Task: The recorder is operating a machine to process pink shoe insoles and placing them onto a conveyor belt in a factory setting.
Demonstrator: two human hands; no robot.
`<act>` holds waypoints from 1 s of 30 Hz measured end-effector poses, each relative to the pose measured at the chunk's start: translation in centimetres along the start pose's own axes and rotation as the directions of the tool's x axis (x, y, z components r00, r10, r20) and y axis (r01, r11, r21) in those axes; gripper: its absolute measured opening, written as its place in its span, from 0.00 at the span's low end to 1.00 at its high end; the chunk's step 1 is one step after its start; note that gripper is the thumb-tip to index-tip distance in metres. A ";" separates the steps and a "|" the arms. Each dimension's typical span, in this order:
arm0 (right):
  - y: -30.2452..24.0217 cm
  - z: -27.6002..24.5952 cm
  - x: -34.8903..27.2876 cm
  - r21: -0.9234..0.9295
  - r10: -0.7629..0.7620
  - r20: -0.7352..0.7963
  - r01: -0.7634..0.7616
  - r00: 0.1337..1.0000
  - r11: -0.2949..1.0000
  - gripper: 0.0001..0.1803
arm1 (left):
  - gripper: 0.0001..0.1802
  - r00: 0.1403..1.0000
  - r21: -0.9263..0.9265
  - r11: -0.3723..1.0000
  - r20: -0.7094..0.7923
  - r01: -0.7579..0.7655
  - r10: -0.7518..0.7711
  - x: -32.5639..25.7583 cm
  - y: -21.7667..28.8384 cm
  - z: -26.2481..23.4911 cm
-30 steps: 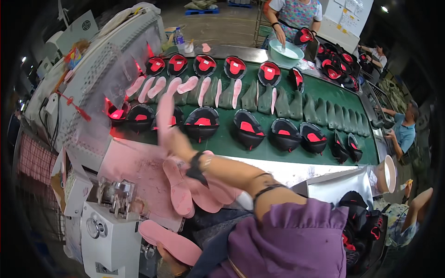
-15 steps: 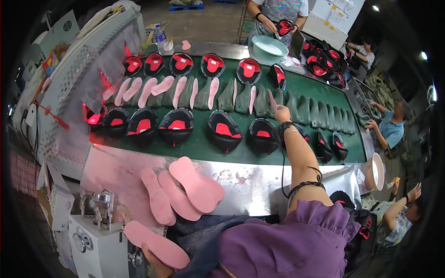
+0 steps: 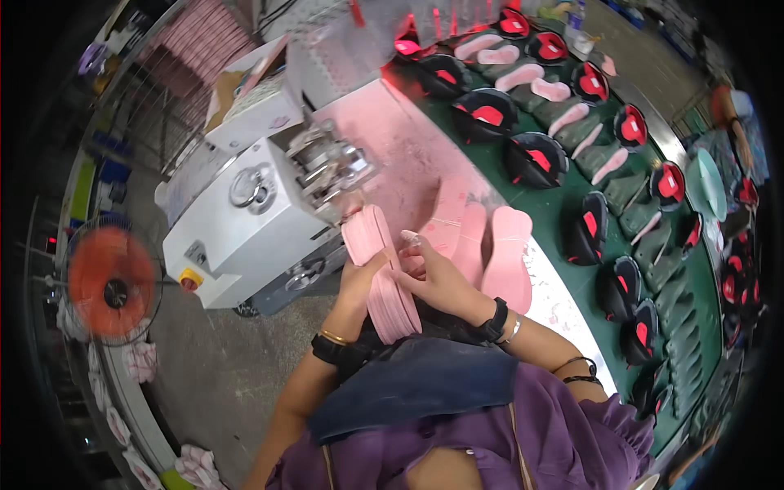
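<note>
A thick stack of pink insoles stands on edge in front of me. My left hand is wrapped around its left side and holds it. My right hand is at the stack's right side, its thumb against the edges and its bent fingers spread apart from the thumb. No separate insole shows in its grasp. Just beyond it, more pink insoles lie on the metal table edge, some with a thin string across them.
A white machine with metal rollers stands to the left, close to the stack. On the right, a green conveyor carries black shoe uppers, grey-green shoe lasts and single insoles. An orange fan stands at far left.
My view has swung left toward the machine. My right hand has come back from the conveyor, where it held an insole, to the stack. My left hand has brought the stack upright.
</note>
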State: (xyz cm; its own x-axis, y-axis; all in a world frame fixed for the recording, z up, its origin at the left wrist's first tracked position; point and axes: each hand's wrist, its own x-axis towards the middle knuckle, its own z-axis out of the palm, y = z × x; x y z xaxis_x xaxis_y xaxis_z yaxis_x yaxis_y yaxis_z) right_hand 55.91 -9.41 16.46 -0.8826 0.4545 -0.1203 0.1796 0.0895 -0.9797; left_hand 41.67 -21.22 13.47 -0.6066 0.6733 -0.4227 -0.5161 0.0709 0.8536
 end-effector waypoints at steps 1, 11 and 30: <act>0.3 0.7 0.5 0.019 0.006 0.015 -0.006 1.000 1.000 0.37 | 0.21 1.000 -0.007 1.000 -0.002 0.003 -0.003 -0.4 0.4 -0.8; 4.1 1.5 3.0 0.249 0.183 0.084 -0.198 0.980 0.948 0.22 | 0.20 0.996 -0.088 0.992 -0.010 0.089 -0.090 -1.5 -0.5 -4.5; -2.6 -2.3 14.0 -0.121 0.167 -0.233 -0.199 0.958 0.973 0.21 | 0.21 0.987 -0.220 0.963 0.053 0.159 -0.151 -7.9 2.2 -5.7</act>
State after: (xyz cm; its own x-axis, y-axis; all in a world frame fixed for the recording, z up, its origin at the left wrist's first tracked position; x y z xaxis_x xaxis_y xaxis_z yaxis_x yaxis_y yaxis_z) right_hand 44.08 -1.21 17.74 -0.7146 0.6565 -0.2416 0.4026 0.1036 -0.9095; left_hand 41.91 -30.56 16.99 -0.4889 0.6931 -0.5298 -0.7260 0.0135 0.6876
